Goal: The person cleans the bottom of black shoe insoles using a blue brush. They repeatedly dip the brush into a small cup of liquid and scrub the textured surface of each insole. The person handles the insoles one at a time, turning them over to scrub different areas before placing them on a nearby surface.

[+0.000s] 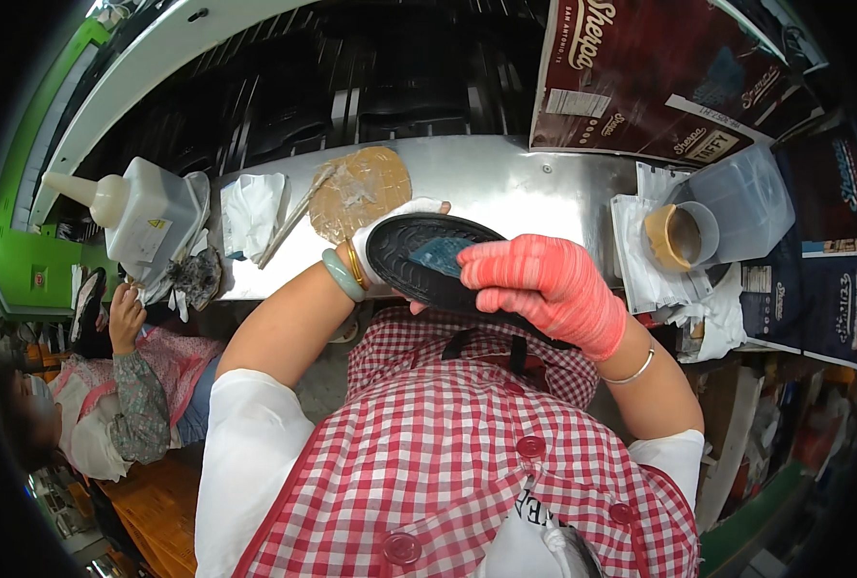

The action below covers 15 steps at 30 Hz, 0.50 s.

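A black oval piece with a ridged tread, which looks like a shoe sole point(399, 252), is tilted over the front edge of the metal bench. My left hand point(417, 208), in a white glove, grips it from behind; most of its fingers are hidden. On my right hand point(544, 289) is a red knit glove. Its fingers are pinched together on a bluish translucent piece point(438, 256), pressed against the ridged face. Whether that piece is cloth or plastic I cannot tell.
Behind the metal bench point(467, 173) runs a black slatted conveyor point(390, 87). A squeeze bottle point(149, 217), white paper point(252, 212) and a tan taped pad point(361, 193) are at left. A clear plastic container point(741, 202) and tape roll point(669, 238) are right. Another person point(144, 385) works at far left.
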Available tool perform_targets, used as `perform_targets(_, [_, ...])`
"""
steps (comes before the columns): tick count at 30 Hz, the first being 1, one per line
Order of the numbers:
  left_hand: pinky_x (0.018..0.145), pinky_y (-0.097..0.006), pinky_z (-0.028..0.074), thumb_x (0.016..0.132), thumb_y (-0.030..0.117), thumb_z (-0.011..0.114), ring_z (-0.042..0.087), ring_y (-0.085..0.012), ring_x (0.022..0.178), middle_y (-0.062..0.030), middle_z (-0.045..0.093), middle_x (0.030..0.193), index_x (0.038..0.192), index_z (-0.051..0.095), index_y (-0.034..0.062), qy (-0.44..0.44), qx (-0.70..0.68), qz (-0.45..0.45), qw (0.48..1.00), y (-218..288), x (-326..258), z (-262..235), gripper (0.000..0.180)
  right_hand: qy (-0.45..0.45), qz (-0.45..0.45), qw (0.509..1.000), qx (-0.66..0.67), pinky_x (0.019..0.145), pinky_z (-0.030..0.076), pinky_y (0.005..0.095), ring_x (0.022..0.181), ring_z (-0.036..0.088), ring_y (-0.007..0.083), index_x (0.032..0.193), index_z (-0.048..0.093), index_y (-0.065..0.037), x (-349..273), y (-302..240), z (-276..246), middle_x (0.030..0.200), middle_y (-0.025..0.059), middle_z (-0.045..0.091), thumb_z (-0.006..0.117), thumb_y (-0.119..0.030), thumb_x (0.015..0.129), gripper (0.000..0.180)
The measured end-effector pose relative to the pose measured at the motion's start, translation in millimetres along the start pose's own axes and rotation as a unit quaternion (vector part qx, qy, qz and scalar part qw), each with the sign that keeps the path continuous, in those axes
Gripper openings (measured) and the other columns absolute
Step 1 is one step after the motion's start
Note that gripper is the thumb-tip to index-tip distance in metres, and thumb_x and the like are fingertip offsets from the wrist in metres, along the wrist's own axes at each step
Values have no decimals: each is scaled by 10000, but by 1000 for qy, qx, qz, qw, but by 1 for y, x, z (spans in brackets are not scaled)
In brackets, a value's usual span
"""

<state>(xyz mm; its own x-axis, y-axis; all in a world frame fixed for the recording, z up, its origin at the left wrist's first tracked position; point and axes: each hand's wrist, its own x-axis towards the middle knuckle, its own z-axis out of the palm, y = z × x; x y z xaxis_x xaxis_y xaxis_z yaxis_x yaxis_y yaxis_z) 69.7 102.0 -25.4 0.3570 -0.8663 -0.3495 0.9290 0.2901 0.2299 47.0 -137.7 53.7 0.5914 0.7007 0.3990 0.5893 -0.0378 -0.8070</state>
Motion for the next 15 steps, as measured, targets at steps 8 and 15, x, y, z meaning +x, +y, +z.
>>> perform_targets(8, [669, -403, 554, 867, 414, 524, 662, -300, 789, -200, 656, 961, 1082, 578, -23, 72, 20, 74, 994, -13, -26, -19, 490, -86, 38, 986, -139, 677, 496, 333, 756, 618, 267, 912, 648, -65, -23, -32, -14, 953, 75, 666, 712, -138, 706, 228])
perform_targets(15, [792, -514, 519, 880, 399, 414, 631, -367, 911, -236, 584, 1128, 1273, 445, -13, -20, 63, 198, 978, -36, -49, 19, 570, 283, -67, 944, -156, 629, 514, 293, 713, 633, 223, 974, 626, -1, -43, -60, -26, 944, 168, 660, 683, -119, 793, 223])
